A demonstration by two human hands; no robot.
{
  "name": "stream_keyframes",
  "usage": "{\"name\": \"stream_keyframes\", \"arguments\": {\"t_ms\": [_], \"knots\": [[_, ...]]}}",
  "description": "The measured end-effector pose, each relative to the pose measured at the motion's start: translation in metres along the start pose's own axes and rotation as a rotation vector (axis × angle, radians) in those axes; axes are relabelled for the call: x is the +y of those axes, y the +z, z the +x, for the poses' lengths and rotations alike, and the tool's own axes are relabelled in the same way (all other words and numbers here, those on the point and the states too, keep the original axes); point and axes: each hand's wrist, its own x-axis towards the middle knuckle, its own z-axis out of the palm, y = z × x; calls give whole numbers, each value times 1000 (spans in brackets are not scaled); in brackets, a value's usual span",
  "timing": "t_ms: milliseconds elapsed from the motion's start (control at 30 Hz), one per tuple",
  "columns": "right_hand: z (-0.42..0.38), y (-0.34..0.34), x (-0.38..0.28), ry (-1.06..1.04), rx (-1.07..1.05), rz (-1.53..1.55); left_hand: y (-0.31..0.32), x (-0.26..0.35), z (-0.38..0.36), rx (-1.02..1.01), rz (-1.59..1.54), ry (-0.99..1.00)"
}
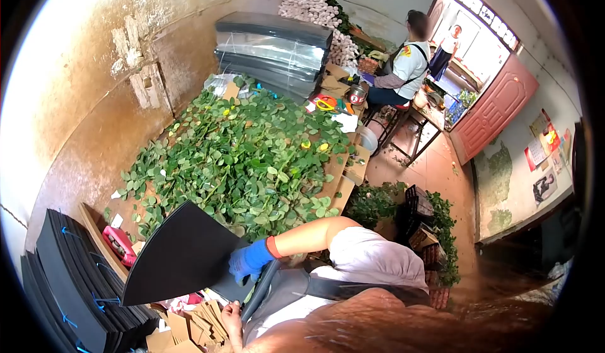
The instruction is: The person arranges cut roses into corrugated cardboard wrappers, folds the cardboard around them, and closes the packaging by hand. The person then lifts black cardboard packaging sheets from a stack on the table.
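Note:
My right hand point(248, 261), in a blue glove with a red cuff, grips the right edge of a large black sheet point(183, 255). The sheet is bent and tilted up above the table's near side. My left hand point(232, 320) is bare and low in the view, close to my apron. Its fingers are curled together, and what they hold, if anything, is hidden. Beside it stand several folded cardboard pieces point(198, 323). Beyond the sheet, a wide heap of green leafy stems point(246, 154) covers much of the table.
Stacks of black sheets point(79, 277) tied with blue string stand at left, near a pink-red tool point(118, 244). Plastic-wrapped dark sheets point(271, 51) lie at the back. Orange-handled scissors point(326, 103) are at the table's right. A co-worker point(406, 66) sits near the open door point(495, 107).

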Motion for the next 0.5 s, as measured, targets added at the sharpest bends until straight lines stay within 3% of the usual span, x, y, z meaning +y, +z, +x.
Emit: {"name": "stream_keyframes", "arguments": {"t_ms": [300, 400, 500], "knots": [[-9, 19, -1, -97, 205, -139, 6, -1, -19, 39, -20, 69], [-9, 12, -4, -68, 125, -120, 4, -5, -14, 9, -54, 30], [-8, 20, -3, -77, 231, 37, 3, -2, -10, -13, 17, 2]]}}
